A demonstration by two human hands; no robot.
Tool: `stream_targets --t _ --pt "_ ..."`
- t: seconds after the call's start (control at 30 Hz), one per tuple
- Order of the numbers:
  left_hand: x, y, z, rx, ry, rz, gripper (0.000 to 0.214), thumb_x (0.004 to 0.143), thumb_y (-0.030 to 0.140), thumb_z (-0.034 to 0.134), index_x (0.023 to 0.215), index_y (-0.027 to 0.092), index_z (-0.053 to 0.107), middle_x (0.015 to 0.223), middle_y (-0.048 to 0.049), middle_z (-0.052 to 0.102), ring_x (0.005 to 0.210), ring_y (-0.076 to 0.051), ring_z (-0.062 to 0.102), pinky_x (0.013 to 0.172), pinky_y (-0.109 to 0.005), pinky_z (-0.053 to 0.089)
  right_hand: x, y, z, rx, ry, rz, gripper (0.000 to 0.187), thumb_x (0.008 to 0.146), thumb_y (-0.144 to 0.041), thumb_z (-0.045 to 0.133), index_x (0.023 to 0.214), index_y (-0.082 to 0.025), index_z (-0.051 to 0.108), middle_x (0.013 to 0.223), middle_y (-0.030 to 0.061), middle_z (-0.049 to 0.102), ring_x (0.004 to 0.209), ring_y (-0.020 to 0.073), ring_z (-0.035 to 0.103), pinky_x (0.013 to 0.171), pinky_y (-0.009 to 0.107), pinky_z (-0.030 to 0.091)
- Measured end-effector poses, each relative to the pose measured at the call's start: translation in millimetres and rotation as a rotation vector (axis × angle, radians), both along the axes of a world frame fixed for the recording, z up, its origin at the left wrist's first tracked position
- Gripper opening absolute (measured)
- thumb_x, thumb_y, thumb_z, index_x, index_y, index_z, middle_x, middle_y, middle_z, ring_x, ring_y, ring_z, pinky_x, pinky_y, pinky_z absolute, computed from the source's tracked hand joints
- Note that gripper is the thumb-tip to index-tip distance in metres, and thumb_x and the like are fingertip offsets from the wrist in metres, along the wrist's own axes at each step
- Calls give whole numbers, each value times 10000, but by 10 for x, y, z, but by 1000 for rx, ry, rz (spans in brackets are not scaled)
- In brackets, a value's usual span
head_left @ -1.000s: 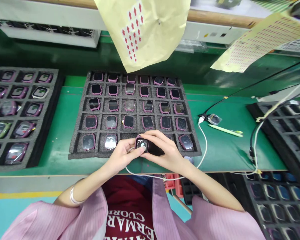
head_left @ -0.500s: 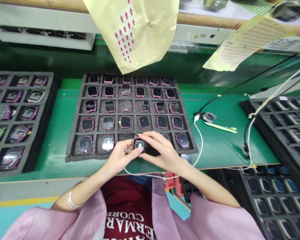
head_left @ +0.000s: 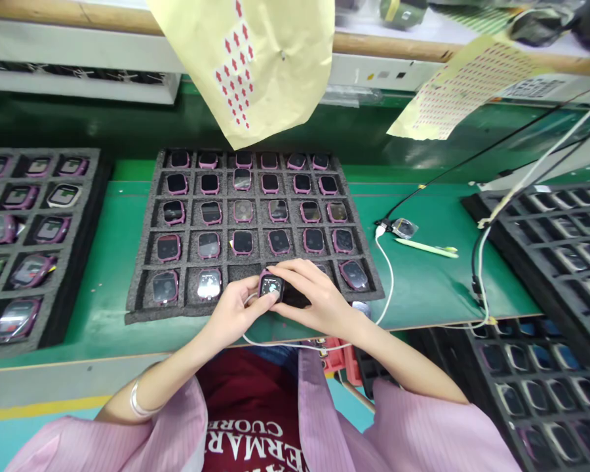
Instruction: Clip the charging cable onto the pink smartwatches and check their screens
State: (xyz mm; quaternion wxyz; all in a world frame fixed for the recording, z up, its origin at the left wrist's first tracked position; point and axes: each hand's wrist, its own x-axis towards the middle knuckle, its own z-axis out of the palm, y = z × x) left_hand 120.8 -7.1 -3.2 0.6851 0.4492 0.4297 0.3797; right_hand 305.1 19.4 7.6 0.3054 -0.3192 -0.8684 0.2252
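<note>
A smartwatch (head_left: 271,286) without straps, its case purple and its screen lit with a dial, is held between both hands over the front row of a grey foam tray (head_left: 130,288). My left hand (head_left: 236,305) grips its left side, the thumb lying at the lower part of the screen. The fingers of my right hand (head_left: 314,295) close on its top and right edges. A white cable (head_left: 295,345) runs to my left hand; its end at the watch is hidden by the fingers. Similar purple watches sit in the tray's compartments, and one nearby watch (head_left: 209,284) has a bright screen.
Another foam tray of watches (head_left: 86,223) lies at the left. On the right are a black cable joint (head_left: 384,223), a bagged round item (head_left: 404,228), a pale green pen (head_left: 425,248) and stacked watch trays (head_left: 526,216). Yellow sticker sheets (head_left: 275,72) hang from the shelf above.
The camera view has shifted slightly, so the bench things appear a little further left. Both hands keep their hold on the watch, and its screen stays lit.
</note>
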Motion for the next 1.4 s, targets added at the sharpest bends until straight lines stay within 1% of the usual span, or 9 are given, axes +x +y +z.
stream_targets --t 0.3,0.43,0.57,0.77,0.9,1.0,1.2,1.3,1.4 --pt "19 -21 2 14 57 -55 316 837 391 630 1014 130 633 884 -57 655 880 -202 594 803 -290 482 60 46 88 -93 73 11 436 838 -250 690 1238 -175 535 1114 121 586 1037 258 571 880 422 495" --pt "16 -20 41 -45 57 -2 332 772 373 714 992 142 623 818 -32 641 829 -176 601 764 -260 492 214 160 161 -158 111 -94 412 811 -293 728 1183 -198 577 1063 90 586 1016 251 569 883 407 482" --pt "14 20 128 -119 17 100 329 776 390 709 965 130 636 801 -39 644 743 -141 593 645 -206 484 370 175 186 -135 -208 -53 460 818 -318 728 1227 -184 563 1114 109 587 1020 274 543 881 439 452" --pt "76 19 237 -166 -10 44 324 768 348 724 1010 145 651 838 -37 664 641 -102 556 606 -200 477 635 125 395 -76 -520 -61 345 870 -350 673 1143 -149 613 1116 122 575 986 271 542 838 414 440" --pt "208 1 230 -163 -5 -33 357 762 340 724 1041 140 626 858 -32 654 482 -37 413 471 -173 386 650 120 351 -85 -666 -111 432 806 -337 744 1137 -95 606 1029 134 585 936 284 554 779 404 465" --pt "287 5 173 -129 16 -91 348 764 319 715 1037 139 597 903 -37 646 451 -21 338 402 -168 289 674 116 305 -88 -599 -145 404 786 -319 760 1101 -115 610 1041 131 585 959 289 562 790 414 470" --pt "288 14 100 -82 75 -181 333 732 259 738 992 138 569 856 -10 611 509 -39 336 483 -181 336 703 54 427 -123 -100 -137 383 801 -303 738 1121 -188 561 1102 87 623 1041 251 587 908 399 469" --pt "295 17 95 -80 58 -197 375 744 313 737 1031 137 571 679 48 502 517 -62 339 496 -190 336 522 -19 388 -83 -109 -60 373 832 -271 687 1163 -176 545 1135 103 627 1063 264 584 910 423 462" --pt "316 25 74 -72 6 -148 368 792 361 687 1064 137 580 720 20 537 616 -105 480 588 -215 418 332 -63 295 5 -183 -73 338 870 -254 614 1183 -148 546 1131 134 628 1040 282 589 874 449 468"
